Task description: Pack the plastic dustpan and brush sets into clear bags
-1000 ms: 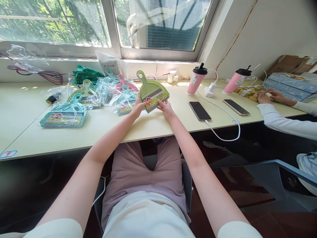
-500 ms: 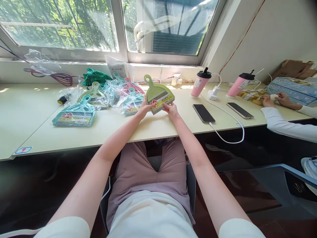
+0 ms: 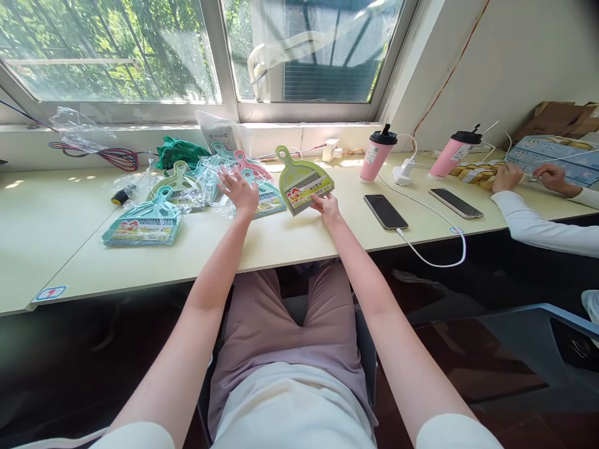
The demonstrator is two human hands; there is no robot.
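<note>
My right hand [image 3: 326, 206] grips the lower right corner of a green dustpan and brush set [image 3: 304, 181], held tilted above the table with its printed label facing me. My left hand [image 3: 240, 192] has its fingers spread over the plastic-wrapped pile, nearest a blue dustpan set [image 3: 269, 198]; whether it touches the wrap, I cannot tell. Behind it lies a pink dustpan set [image 3: 243, 163]. To the left are another green dustpan set [image 3: 179, 181] and a light blue dustpan set [image 3: 143, 221], the latter in clear wrap near the front.
Two pink cups [image 3: 375, 156] with black lids, a charging phone [image 3: 385, 211] and a second phone [image 3: 456, 203] are on the right. A green plastic bag [image 3: 180, 154] and coiled wires [image 3: 112, 156] lie at the back. At far right, another person's hands [image 3: 508, 178] are at work.
My left hand has let go of the green dustpan set and moved left over the wrapped pile, fingers spreading. My right hand still holds the set. The view has shifted slightly.
</note>
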